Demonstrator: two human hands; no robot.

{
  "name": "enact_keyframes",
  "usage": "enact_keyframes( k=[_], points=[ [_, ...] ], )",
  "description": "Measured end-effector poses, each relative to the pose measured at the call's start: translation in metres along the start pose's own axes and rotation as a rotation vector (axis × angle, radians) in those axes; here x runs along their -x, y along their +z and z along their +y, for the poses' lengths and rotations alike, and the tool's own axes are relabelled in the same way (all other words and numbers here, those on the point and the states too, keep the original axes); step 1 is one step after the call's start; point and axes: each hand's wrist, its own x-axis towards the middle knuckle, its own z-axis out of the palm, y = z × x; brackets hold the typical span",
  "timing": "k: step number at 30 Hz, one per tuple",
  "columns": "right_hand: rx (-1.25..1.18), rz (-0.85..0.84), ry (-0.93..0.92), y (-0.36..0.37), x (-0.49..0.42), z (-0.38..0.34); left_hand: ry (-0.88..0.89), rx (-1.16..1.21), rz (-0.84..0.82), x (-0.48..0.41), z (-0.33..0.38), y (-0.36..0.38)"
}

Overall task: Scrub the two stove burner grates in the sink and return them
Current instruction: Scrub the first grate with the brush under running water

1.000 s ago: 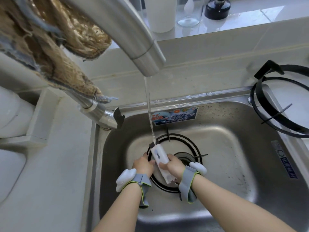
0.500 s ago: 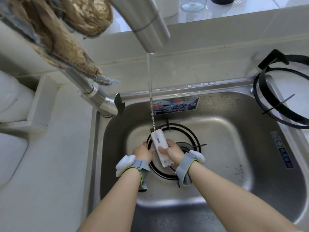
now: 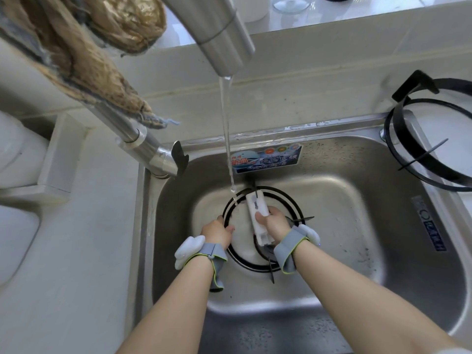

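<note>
One black ring-shaped burner grate (image 3: 293, 200) lies flat in the steel sink (image 3: 383, 226), under a thin stream of water from the faucet (image 3: 219, 34). My left hand (image 3: 217, 232) grips the grate's left rim. My right hand (image 3: 274, 222) holds a white scrub brush (image 3: 256, 210) over the middle of the grate, its far end near the falling water. The second black grate (image 3: 408, 159) rests on the counter at the sink's right rim.
A brown rag (image 3: 84, 52) hangs over the faucet arm at upper left. A white appliance (image 3: 15, 175) stands on the left counter. A glass (image 3: 291, 3) sits on the back ledge. A sticker (image 3: 265, 159) marks the sink's back wall.
My left hand has let go of the brush and moved left onto the grate's rim. My right hand keeps the brush alone. The view has shifted slightly downward.
</note>
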Motion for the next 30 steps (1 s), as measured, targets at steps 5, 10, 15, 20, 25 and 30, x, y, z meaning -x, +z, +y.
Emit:
enact_keyframes(
  k=[5, 10, 15, 20, 25, 30],
  points=[
    [0.188, -0.163, -0.041, 0.012, 0.006, 0.001, 0.002, -0.016, -0.01, 0.0, 0.001, -0.002],
    [-0.047, 0.008, -0.019, -0.001, 0.0, 0.003, -0.005, -0.007, -0.011, 0.001, 0.0, -0.002],
    [0.388, -0.235, -0.195, 0.005, 0.002, 0.002, 0.01, 0.021, -0.026, 0.0, 0.0, -0.001],
    [0.655, -0.314, -0.213, -0.01, -0.008, -0.013, 0.006, 0.017, -0.032, -0.001, 0.0, -0.001],
    [0.348, -0.112, -0.131, -0.017, -0.006, -0.01, -0.014, 0.003, -0.032, 0.0, 0.0, -0.001],
    [0.703, -0.294, -0.24, -0.001, 0.009, -0.004, -0.026, 0.016, -0.028, 0.0, 0.0, -0.001]
  ],
)
